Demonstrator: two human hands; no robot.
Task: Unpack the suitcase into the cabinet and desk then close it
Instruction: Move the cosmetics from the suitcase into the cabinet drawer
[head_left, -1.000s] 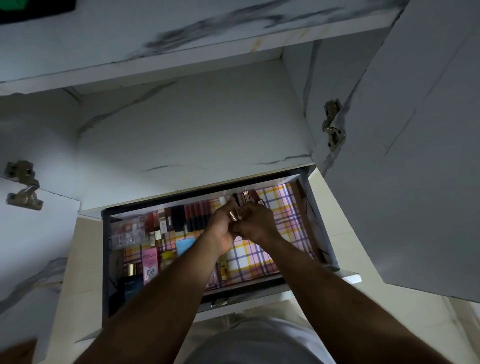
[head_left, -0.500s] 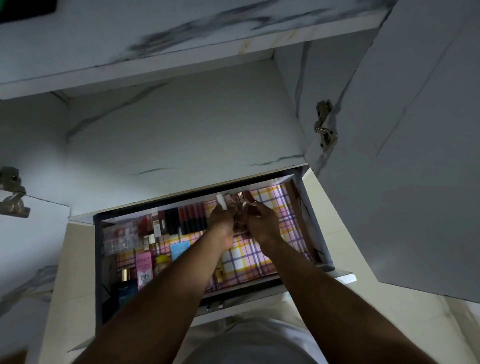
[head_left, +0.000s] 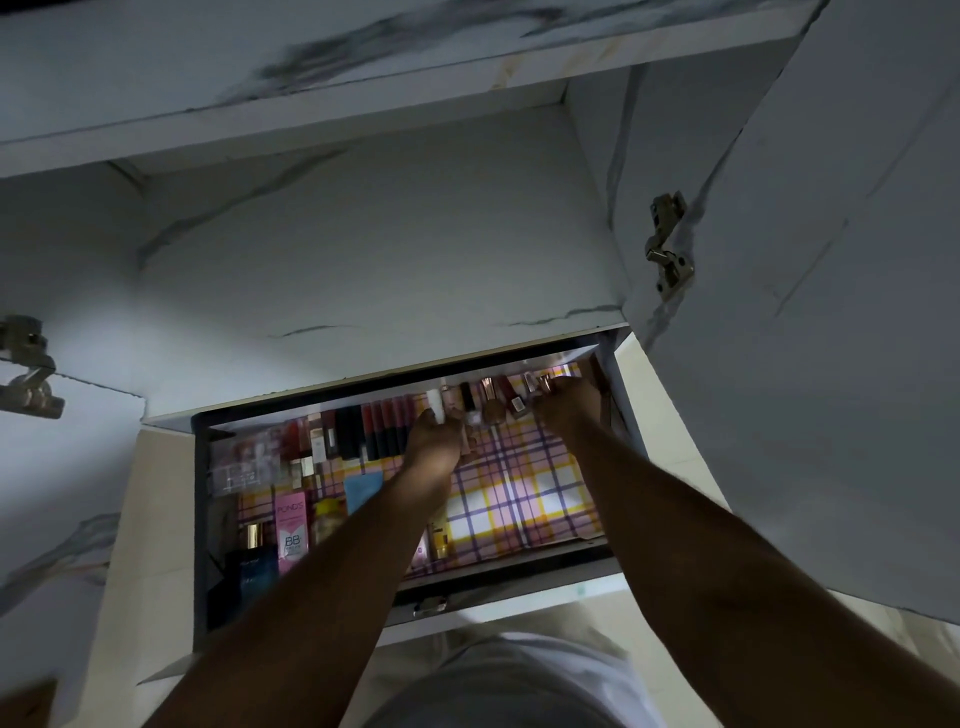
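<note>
Nearest, two bare forearms reach out over the open drawer (head_left: 613, 374) below the cabinet shelf, which is lined with a pink, yellow and purple checked sheet (head_left: 519, 493). At its near left corner stands a dark blue box (head_left: 252, 571) with a gold-capped bottle just behind it, and beside that a pink Pond's BB tube (head_left: 291, 530); a yellow bottle (head_left: 327, 519) and a light blue packet (head_left: 361, 491) lie just to the right. Farther back on the left sits a clear plastic case (head_left: 241, 462), with a row of small boxes and dark red lipsticks (head_left: 384, 426) along the far wall. The left hand (head_left: 434, 441) is curled around a white tube (head_left: 435, 402) at the far middle. The right hand (head_left: 566, 402) is at the far right corner among upright gold-capped lipsticks (head_left: 498, 397), fingers bent down onto them; whether it grips one I cannot tell. Beyond, the marbled white cabinet (head_left: 363, 249) stands with its door (head_left: 831, 312) swung open on the right, hinge (head_left: 667, 244) showing
</note>
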